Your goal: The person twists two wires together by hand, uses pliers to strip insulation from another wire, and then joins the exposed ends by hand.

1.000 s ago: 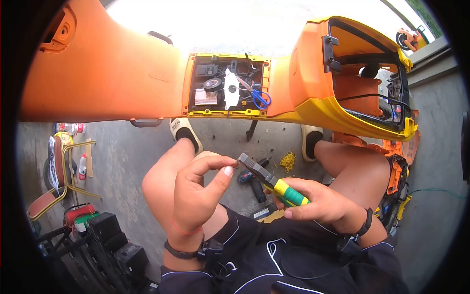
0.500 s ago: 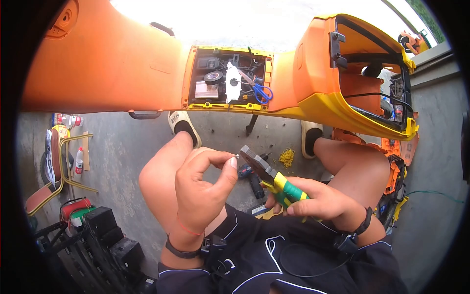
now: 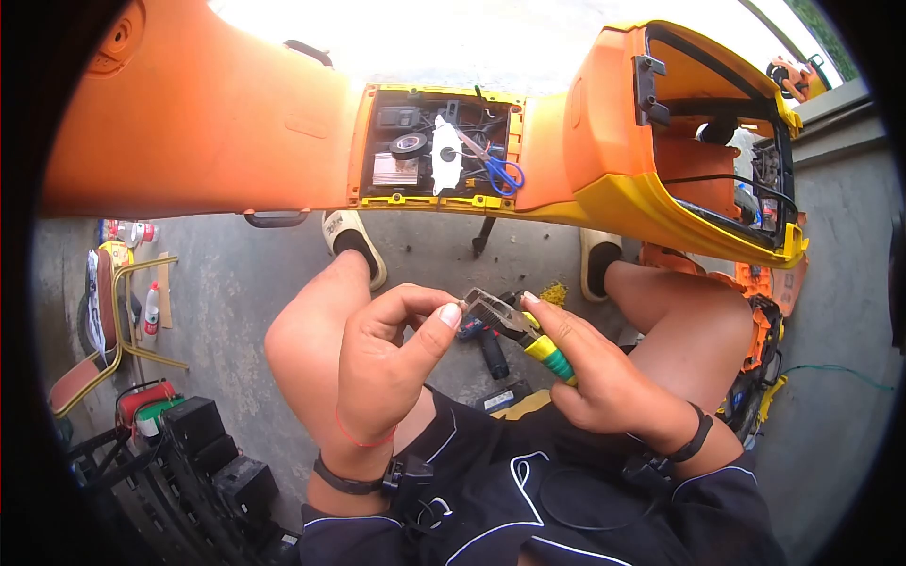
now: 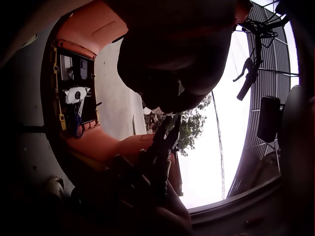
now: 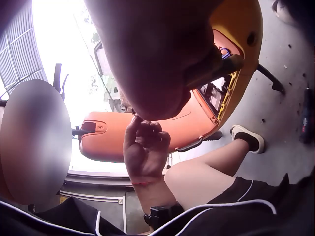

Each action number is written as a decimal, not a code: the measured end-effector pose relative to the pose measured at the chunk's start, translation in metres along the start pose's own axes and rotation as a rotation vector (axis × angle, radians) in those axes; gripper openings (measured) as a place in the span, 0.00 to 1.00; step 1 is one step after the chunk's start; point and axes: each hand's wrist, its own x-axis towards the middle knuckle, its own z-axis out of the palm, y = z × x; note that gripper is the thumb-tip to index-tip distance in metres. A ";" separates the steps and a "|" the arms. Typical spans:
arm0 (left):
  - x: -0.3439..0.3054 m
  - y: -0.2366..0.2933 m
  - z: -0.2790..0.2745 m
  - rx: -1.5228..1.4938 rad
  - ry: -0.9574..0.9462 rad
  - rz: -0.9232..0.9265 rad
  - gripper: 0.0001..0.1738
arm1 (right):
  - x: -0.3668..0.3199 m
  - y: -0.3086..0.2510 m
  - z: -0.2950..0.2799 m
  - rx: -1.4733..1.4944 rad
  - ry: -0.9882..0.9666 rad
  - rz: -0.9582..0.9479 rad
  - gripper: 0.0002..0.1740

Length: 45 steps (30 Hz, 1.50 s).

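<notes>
In the head view, the left hand (image 3: 389,363) pinches something tiny between thumb and index finger, too small to identify. The right hand (image 3: 613,382) holds pliers (image 3: 547,355) with yellow and green handles, its index finger extended along them. The plier jaws stand apart, their tips right beside the left fingertips; whether they touch the tiny piece I cannot tell. The right wrist view shows the left hand (image 5: 147,150) with thumb and index tips together and the other fingers curled. In the dark left wrist view, the pliers (image 4: 165,137) appear only as a silhouette below the left hand (image 4: 172,59).
Across the top is an orange and yellow scooter body (image 3: 236,123); its open compartment holds tape (image 3: 409,146), a white piece (image 3: 445,165) and blue-handled scissors (image 3: 503,176). A drill (image 3: 493,354) and yellow bits (image 3: 554,293) lie on the floor. A chair (image 3: 121,311) stands left.
The right hand has shifted its grip on the pliers, its index finger now reaching forward along them. The plier jaws have turned and opened near the left fingertips. The left hand has barely moved.
</notes>
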 end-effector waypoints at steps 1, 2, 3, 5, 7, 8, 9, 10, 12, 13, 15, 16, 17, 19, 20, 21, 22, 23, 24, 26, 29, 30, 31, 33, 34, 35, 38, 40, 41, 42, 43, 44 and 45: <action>0.000 0.000 0.000 -0.001 -0.001 0.000 0.06 | 0.000 0.000 0.001 -0.066 0.032 -0.026 0.52; 0.000 0.000 0.000 0.006 -0.001 0.002 0.06 | 0.000 0.000 0.002 -0.132 0.064 -0.053 0.53; 0.000 0.000 0.000 0.013 0.000 0.004 0.06 | 0.000 -0.001 0.002 -0.132 0.064 -0.053 0.53; 0.000 -0.001 -0.001 0.004 -0.007 0.006 0.06 | 0.001 -0.003 0.003 -0.311 0.141 -0.082 0.54; 0.000 -0.001 -0.002 -0.004 -0.014 0.009 0.06 | 0.001 -0.003 0.003 -0.369 0.162 -0.082 0.54; 0.000 -0.001 -0.002 0.026 -0.027 0.022 0.06 | 0.001 -0.004 0.003 -0.426 0.181 -0.081 0.54; 0.000 -0.001 -0.002 0.056 -0.041 0.035 0.06 | 0.001 -0.004 0.003 -0.426 0.181 -0.081 0.54; 0.000 -0.002 -0.003 0.056 -0.041 0.035 0.06 | 0.001 -0.005 0.003 -0.448 0.187 -0.079 0.54; 0.000 -0.005 -0.004 0.074 -0.042 0.045 0.06 | 0.001 -0.005 0.003 -0.470 0.192 -0.077 0.53; 0.000 -0.005 -0.004 0.074 -0.043 0.045 0.06 | 0.000 -0.006 0.003 -0.496 0.206 -0.083 0.53; 0.000 -0.002 -0.003 0.174 -0.033 0.075 0.06 | 0.000 -0.006 0.003 -0.521 0.220 -0.088 0.52; 0.000 -0.001 -0.003 0.174 -0.033 0.075 0.06 | 0.000 -0.006 0.003 -0.519 0.219 -0.086 0.52; 0.000 0.000 -0.003 0.171 -0.030 0.061 0.06 | -0.001 -0.006 0.003 -0.517 0.217 -0.085 0.51; -0.001 0.000 -0.003 0.169 -0.027 0.048 0.06 | -0.001 -0.003 0.005 -0.498 0.216 -0.086 0.51; -0.001 0.001 -0.003 0.147 -0.030 0.043 0.06 | -0.002 -0.002 0.006 -0.478 0.217 -0.088 0.51; -0.001 0.001 -0.003 0.126 -0.034 0.038 0.06 | -0.001 -0.002 0.006 -0.478 0.217 -0.089 0.51; -0.001 0.001 -0.003 0.127 -0.033 0.039 0.06 | -0.001 -0.003 0.005 -0.461 0.210 -0.089 0.52; -0.001 0.001 -0.003 0.109 -0.036 0.019 0.06 | -0.001 -0.003 0.005 -0.445 0.204 -0.089 0.52; -0.001 0.002 -0.002 0.090 -0.039 -0.001 0.06 | -0.001 -0.004 0.005 -0.444 0.204 -0.090 0.52; -0.001 0.004 -0.002 0.065 -0.038 -0.022 0.07 | -0.001 -0.005 0.005 -0.378 0.178 -0.084 0.53; -0.001 0.003 -0.001 0.056 -0.030 -0.027 0.07 | -0.001 -0.005 0.005 -0.328 0.164 -0.078 0.53; -0.001 0.002 0.000 0.070 -0.025 -0.013 0.07 | 0.000 -0.005 0.005 -0.328 0.164 -0.081 0.53; -0.001 0.003 0.001 0.070 -0.023 -0.012 0.07 | -0.001 -0.005 0.005 -0.305 0.153 -0.076 0.53; -0.001 0.005 0.002 0.125 -0.028 0.026 0.05 | -0.002 -0.005 0.005 -0.283 0.141 -0.073 0.52; 0.000 0.004 0.002 0.124 -0.027 0.028 0.05 | -0.002 -0.005 0.004 -0.263 0.128 -0.071 0.52; 0.000 0.003 0.001 0.158 -0.026 0.042 0.05 | -0.002 -0.005 0.004 -0.244 0.115 -0.069 0.53; 0.001 0.002 0.002 0.218 -0.017 0.066 0.05 | -0.002 -0.008 0.000 -0.046 -0.004 0.042 0.51; 0.002 0.002 0.001 0.245 -0.007 0.074 0.04 | -0.005 -0.006 0.000 0.109 -0.053 0.089 0.50; 0.002 0.001 0.000 0.269 -0.009 0.081 0.04 | -0.006 -0.005 0.001 0.266 -0.102 0.138 0.48; 0.002 0.001 -0.001 0.293 -0.010 0.088 0.04 | -0.007 -0.004 0.001 0.265 -0.105 0.136 0.48; 0.001 0.001 -0.001 0.291 -0.005 0.091 0.04 | -0.008 -0.003 0.001 0.440 -0.168 0.212 0.46; 0.000 0.002 -0.001 0.296 -0.005 0.077 0.04 | -0.008 -0.002 0.000 0.609 -0.232 0.286 0.44; 0.001 0.003 -0.001 0.299 0.000 0.075 0.03 | -0.007 0.000 -0.002 0.590 -0.238 0.270 0.44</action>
